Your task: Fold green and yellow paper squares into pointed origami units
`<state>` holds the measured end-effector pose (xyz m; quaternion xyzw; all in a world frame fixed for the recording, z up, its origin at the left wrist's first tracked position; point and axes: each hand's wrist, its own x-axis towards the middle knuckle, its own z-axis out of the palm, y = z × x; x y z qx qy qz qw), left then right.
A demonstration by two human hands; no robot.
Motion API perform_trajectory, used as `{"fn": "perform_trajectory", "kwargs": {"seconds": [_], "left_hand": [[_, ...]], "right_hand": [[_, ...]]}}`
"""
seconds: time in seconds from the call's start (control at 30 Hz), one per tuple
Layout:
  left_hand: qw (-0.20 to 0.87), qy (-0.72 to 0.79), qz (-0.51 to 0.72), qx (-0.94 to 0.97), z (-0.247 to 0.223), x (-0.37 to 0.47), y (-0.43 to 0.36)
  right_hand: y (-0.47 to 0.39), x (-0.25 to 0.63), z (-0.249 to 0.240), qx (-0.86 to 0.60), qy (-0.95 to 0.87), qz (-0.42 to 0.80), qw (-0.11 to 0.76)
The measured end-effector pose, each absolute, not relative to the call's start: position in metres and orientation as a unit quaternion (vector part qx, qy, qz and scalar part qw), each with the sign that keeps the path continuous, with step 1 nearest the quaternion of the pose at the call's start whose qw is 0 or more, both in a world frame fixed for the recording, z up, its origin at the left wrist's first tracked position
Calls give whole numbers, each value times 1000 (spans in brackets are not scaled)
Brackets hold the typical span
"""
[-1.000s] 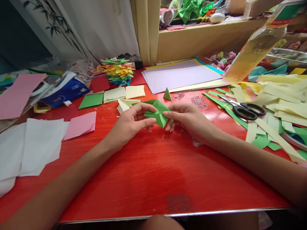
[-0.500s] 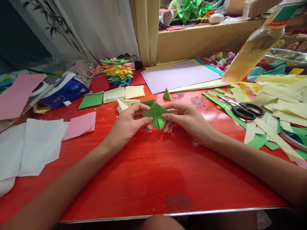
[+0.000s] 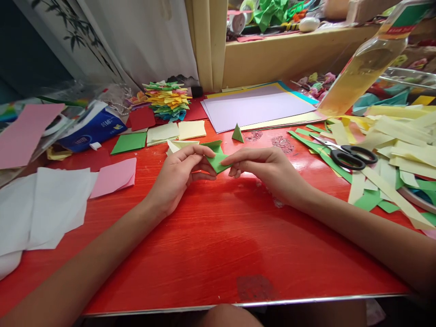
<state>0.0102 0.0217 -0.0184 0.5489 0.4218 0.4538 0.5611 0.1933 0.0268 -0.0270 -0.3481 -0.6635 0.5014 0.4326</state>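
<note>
A small folded green paper (image 3: pixel 219 165) is held up over the middle of the red table (image 3: pixel 204 245). My left hand (image 3: pixel 180 175) pinches its left side between thumb and fingers. From the right, my right hand (image 3: pixel 269 170) has its fingertips closed on the paper's right part and partly covers it. Just behind the hands stands a small green folded triangle (image 3: pixel 237 133). Cream folded paper (image 3: pixel 177 146) lies behind my left hand, beside another green piece that is partly hidden.
Black-handled scissors (image 3: pixel 352 156) lie on paper strips at the right, near a tilted bottle (image 3: pixel 364 68). Lilac sheets (image 3: pixel 255 108) and a stack of folded papers (image 3: pixel 168 102) are at the back. White sheets (image 3: pixel 57 206) and pink paper (image 3: pixel 114 178) lie left.
The green paper has turned from a broad diamond facing me to a narrower, tilted shape. My right fingers have moved left across it, and my left hand has rotated slightly.
</note>
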Motion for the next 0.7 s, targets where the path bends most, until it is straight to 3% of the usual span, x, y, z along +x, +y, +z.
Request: {"fn": "perform_trajectory", "kwargs": {"seconds": [0.23, 0.4, 0.47, 0.57, 0.7], "left_hand": [[423, 467, 452, 632, -17, 14, 18], [300, 467, 392, 734, -14, 15, 12], [261, 448, 359, 776, -14, 15, 10], [260, 449, 347, 781, -16, 16, 9], [266, 467, 361, 762, -18, 15, 12]], "right_hand": [[19, 190, -20, -345, -695, 519, 357], [19, 188, -26, -336, -645, 553, 407], [20, 187, -28, -326, -655, 564, 383], [20, 187, -27, -317, -679, 575, 329], [19, 187, -24, -350, -640, 586, 353]]}}
